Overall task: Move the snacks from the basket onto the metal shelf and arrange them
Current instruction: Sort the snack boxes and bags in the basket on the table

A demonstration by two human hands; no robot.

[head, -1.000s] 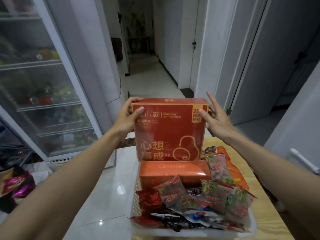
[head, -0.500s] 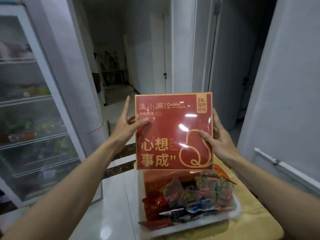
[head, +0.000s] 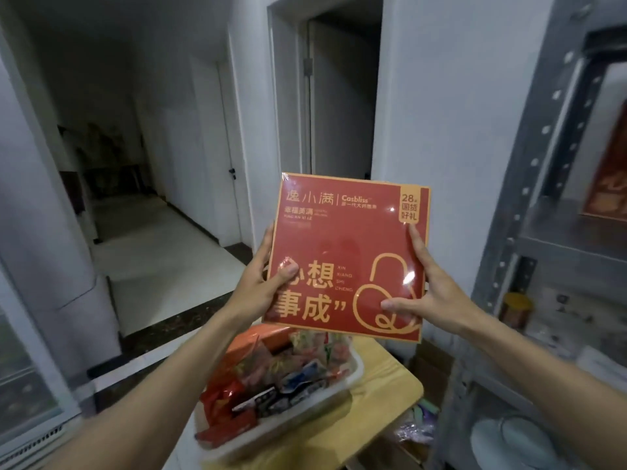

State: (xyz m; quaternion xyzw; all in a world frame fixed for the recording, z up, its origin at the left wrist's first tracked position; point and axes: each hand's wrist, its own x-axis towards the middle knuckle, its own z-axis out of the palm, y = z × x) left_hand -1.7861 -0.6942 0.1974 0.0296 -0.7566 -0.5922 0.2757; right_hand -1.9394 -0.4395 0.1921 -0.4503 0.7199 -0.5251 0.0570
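Hallway [head: 152, 239] behind: left hand [head: 259, 286] and right hand [head: 437, 296] grip glossy red gold-lettered box [head: 346, 239].

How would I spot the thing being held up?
Find the grey metal shelf on the right, then the white basket on the yellow table beside it. Held above the basket between the left hand and right hand is a flat square red box; unlike the small packets below, it is large with gold lettering.

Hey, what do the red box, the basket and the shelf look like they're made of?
Red box: probably cardboard under glossy clear film; glare spots show. Basket: seemingly white plastic, smooth rim. Shelf: dull grey metal, likely galvanised steel; punched holes along the upright.
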